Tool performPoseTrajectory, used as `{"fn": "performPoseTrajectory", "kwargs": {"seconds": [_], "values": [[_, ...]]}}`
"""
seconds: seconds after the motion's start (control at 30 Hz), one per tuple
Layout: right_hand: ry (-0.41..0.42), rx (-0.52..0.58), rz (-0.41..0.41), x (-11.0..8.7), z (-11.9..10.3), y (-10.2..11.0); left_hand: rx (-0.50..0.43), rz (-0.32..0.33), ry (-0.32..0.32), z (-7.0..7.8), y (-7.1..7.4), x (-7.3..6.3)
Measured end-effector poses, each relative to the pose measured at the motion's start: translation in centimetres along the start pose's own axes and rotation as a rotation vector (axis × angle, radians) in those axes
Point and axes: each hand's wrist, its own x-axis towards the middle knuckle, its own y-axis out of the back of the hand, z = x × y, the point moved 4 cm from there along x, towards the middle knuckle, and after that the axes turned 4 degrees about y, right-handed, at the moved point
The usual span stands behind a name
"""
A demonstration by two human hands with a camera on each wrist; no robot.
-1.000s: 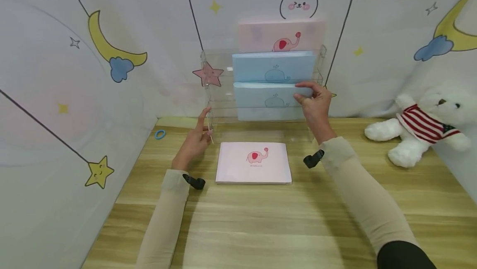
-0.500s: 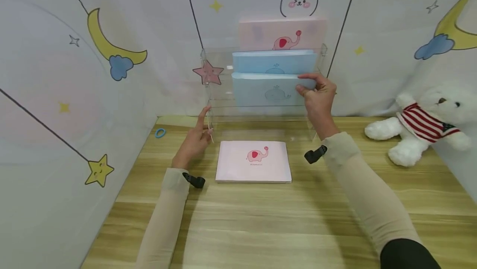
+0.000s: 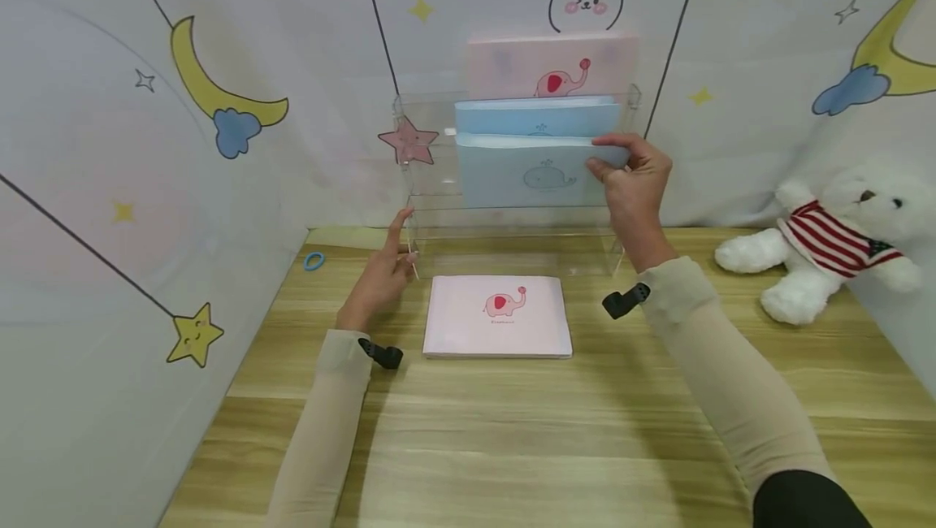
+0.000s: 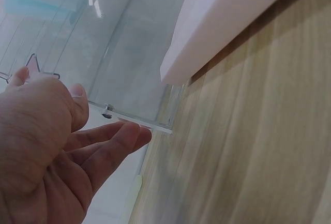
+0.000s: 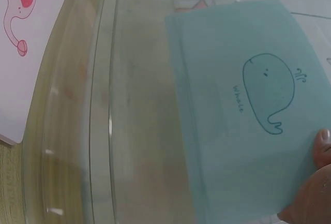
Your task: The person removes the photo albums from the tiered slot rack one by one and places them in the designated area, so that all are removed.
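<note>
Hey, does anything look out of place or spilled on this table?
Nothing looks spilled. The pink elephant booklet lies flat in front of the clear rack, perhaps odd since another pink one stands in it. A small blue ring lies by itself left of the rack.

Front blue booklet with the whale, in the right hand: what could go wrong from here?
The right hand pinches the front blue booklet only at its right end, so the left end might swing or tilt.
The rear blue booklet stands just behind it and could get knocked.
The left hand touches the clear rack only at its left side, so a bump might shift it.
</note>
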Motion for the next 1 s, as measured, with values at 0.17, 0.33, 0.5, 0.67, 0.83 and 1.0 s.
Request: {"fn": "performPoseTrajectory", "kwargs": {"seconds": [0.17, 0.33, 0.5, 0.67, 0.83, 1.0], "values": [[-0.016, 0.011, 0.013, 0.1, -0.2, 0.3, 0.0, -0.006, -0.001, 0.0, -0.1, 0.1], [-0.009, 0.055, 0.04, 0.3, -0.8, 0.5, -0.002, -0.008, -0.005, -0.1, -0.1, 0.3], [-0.009, 0.103, 0.064, 0.5, -1.3, 0.8, 0.0, -0.017, -0.005, 0.0, -0.1, 0.2], [-0.039, 0.092, 0.07, 0.4, -1.5, 1.1, -0.005, -0.013, -0.012, 0.0, -0.1, 0.1], [-0.063, 0.094, 0.085, 0.1, -1.6, 1.5, 0.001, -0.011, -0.022, 0.0, -0.1, 0.1], [-0.051, 0.116, 0.097, -0.3, -1.8, 2.0, 0.006, -0.004, -0.021, 0.1, 0.0, 0.0]]}}
